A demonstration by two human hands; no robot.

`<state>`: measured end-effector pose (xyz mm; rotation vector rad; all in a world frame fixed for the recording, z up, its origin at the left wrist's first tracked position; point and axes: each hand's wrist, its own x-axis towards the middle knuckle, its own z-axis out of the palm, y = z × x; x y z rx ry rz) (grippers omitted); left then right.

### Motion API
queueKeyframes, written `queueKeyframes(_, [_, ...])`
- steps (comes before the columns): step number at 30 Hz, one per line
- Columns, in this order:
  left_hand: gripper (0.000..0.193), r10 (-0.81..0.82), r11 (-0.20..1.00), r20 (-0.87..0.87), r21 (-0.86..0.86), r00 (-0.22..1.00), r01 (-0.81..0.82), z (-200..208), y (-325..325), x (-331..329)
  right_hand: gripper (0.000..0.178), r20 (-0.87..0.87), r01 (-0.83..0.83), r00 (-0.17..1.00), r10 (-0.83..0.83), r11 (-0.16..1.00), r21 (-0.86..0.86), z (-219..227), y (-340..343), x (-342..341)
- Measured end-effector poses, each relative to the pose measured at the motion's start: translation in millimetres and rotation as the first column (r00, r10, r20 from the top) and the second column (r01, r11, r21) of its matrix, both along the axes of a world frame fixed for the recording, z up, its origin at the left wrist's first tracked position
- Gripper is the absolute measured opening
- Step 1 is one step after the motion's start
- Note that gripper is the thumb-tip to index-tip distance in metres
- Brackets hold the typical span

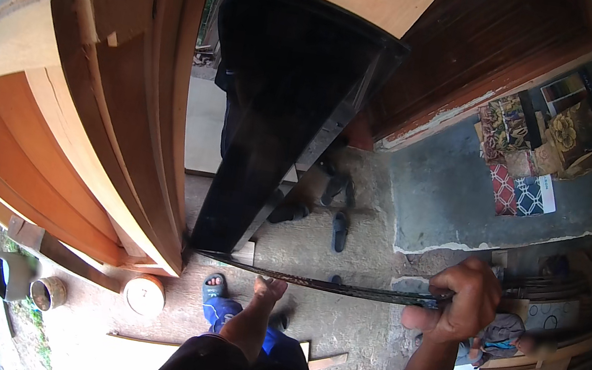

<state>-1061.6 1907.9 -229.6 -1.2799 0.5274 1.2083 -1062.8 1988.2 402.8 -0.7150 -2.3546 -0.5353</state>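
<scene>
A long, thin dark strip (341, 288) spans the middle of the view in front of me. My right hand (468, 297) is closed round its right end, with the thumb below it. Lower down, my left hand (265, 292) touches the strip's underside left of centre; its fingers are partly hidden, and I cannot make out its grip. At its left end the strip meets the lower end of a tall, glossy black panel (266, 126). Whether the two are joined is unclear.
Wooden furniture frames (107, 155) stand close on the left. A reddish-brown wooden panel (488, 45) rises at the upper right. Patterned sheets (527, 144) lie on a grey slab (432, 206). Dark sandals (339, 231) and a round white-topped container (144, 295) are on the floor.
</scene>
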Motion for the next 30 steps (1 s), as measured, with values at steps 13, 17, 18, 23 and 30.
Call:
queueKeyframes(13, [0.061, 0.094, 0.994, -0.124, 0.075, 0.988, -0.085, -25.7, 55.0, 42.1, 0.086, -0.386, 0.027, 0.918, -0.087, 0.987, -0.156, -26.2, -42.2, 45.0])
queueKeyframes(17, [0.059, 0.05, 0.997, -0.135, 0.072, 0.99, -0.04, -27.4, 51.1, 58.9, 0.085, -0.344, -0.108, 0.938, 0.043, 0.979, -0.171, -21.4, -45.9, 88.2])
queueKeyframes(18, [0.059, 0.047, 0.997, -0.142, 0.072, 0.989, -0.037, -28.1, 50.8, 59.5, 0.085, -0.345, -0.101, 0.938, 0.035, 0.979, -0.175, -22.1, -47.8, 92.6])
queueKeyframes(23, [0.056, 0.007, 0.997, -0.187, 0.075, 0.982, 0.007, -28.7, 43.0, 62.9, 0.084, -0.389, -0.064, 0.921, -0.015, 0.98, -0.19, -27.6, -57.0, 116.9])
queueKeyframes(30, [0.053, -0.109, 0.987, -0.261, 0.085, 0.959, 0.135, -24.8, 19.2, 73.5, 0.083, -0.399, -0.098, 0.917, 0.011, 0.975, -0.199, -27.2, -76.3, 175.5])
